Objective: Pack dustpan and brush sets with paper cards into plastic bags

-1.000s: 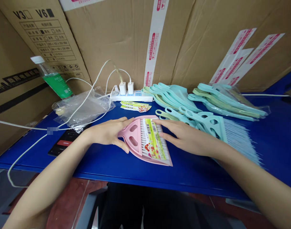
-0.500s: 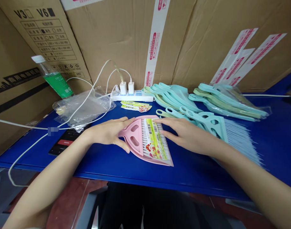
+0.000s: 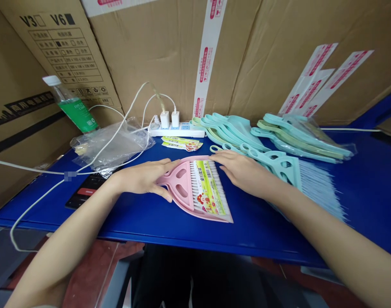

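A pink dustpan [image 3: 200, 214] lies flat on the blue table, with a pink hand brush [image 3: 188, 182] nested in it. Across the white bristles rests a yellow-green printed label card [image 3: 210, 188]. My left hand [image 3: 144, 177] grips the set at its handle end, fingers along the far side and thumb at the near side; the handle is mostly hidden under it. My right hand [image 3: 238, 171] is open, its fingers together and extended, the tips at the dustpan's far right corner by the card's top end.
Teal and green dustpans [image 3: 233, 128] and brushes [image 3: 286, 169] are piled at right, beside a bagged stack [image 3: 304, 134]. Behind are a power strip [image 3: 179, 129] and spare label cards [image 3: 181, 143]. A plastic bag [image 3: 113, 143], phone [image 3: 84, 190], bottle [image 3: 73, 109] and white cables lie left.
My right hand has shifted slightly away from the card towards the dustpan's far edge, its fingers now closer together. The card's top end shows more. My left hand stays at the handle.
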Demonstrator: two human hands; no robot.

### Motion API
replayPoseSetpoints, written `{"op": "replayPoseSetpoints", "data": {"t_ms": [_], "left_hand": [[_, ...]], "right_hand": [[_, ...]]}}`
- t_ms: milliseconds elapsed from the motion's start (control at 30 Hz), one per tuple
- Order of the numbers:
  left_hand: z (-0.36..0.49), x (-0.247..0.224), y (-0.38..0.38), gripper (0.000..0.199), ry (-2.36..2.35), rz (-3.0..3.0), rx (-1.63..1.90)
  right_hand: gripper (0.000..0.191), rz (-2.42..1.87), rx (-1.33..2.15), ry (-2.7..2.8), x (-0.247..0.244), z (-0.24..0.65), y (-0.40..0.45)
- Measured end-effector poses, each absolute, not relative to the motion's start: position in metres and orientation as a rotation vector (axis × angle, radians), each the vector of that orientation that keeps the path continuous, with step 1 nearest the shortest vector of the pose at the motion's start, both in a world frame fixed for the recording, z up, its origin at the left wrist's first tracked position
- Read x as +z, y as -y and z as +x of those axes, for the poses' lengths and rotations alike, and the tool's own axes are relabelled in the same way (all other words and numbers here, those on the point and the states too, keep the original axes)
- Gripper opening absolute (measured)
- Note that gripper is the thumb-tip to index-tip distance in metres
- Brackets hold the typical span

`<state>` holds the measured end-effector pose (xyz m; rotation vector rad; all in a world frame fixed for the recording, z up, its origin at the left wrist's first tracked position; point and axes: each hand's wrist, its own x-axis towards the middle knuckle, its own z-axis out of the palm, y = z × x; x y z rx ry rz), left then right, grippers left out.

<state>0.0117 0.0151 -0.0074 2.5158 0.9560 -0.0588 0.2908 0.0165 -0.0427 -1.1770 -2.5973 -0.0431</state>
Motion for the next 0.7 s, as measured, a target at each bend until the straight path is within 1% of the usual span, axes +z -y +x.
{"op": "replayPoseSetpoints", "data": {"t_ms": [200, 333, 600, 700], "left_hand": [[0.0103, -0.0067, -0.0136, 0.090, -1.019, 2.521, -0.151], [0.0109, -0.0074, -0.0143, 0.086, -1.009, 2.573, -0.178], [0.0111, -0.0047, -0.0139, 0.074, -0.914, 2.670, -0.152], [0.0115, -0.0044, -0.0137, 0.074, -0.909, 2.683, -0.145]], "right_hand": [[0.052, -1.107, -0.267, 2.648, -0.0464, 0.2937, -0.0217], [0.053, -1.116, -0.274, 2.662, -0.0424, 0.2942, -0.0197], [0.043, -1.254, -0.329, 2.692, -0.0377, 0.2990, -0.0190], [0.041, -1.249, -0.348, 2.696, -0.0369, 0.3014, -0.0201]]}}
